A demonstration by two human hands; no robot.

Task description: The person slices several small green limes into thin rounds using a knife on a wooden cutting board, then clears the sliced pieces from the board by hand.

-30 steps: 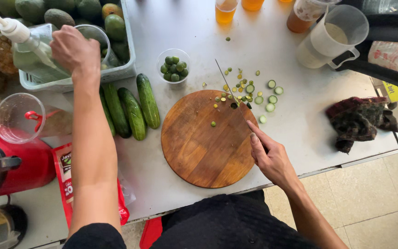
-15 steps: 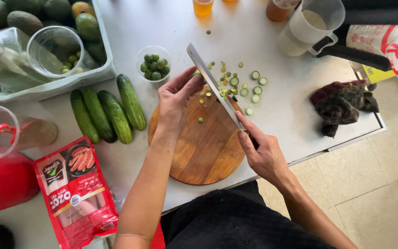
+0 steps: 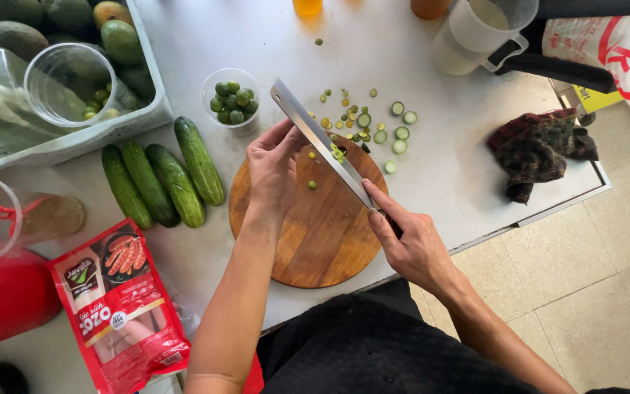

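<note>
From the head view, the right hand (image 3: 410, 244) grips the handle of a long knife (image 3: 322, 142), blade tilted up over the round wooden cutting board (image 3: 315, 233). The left hand (image 3: 271, 171) presses fingertips against the blade's flat, apparently to wipe off clinging green bits. Cut slices (image 3: 395, 135) lie scattered on the table (image 3: 432, 95); whole cucumbers (image 3: 165, 179) wait beside the board.

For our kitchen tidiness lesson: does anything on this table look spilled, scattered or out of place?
Yes. Small green slices lie scattered on the table beyond the round cutting board, and bits cling to the knife blade held over it.
</note>
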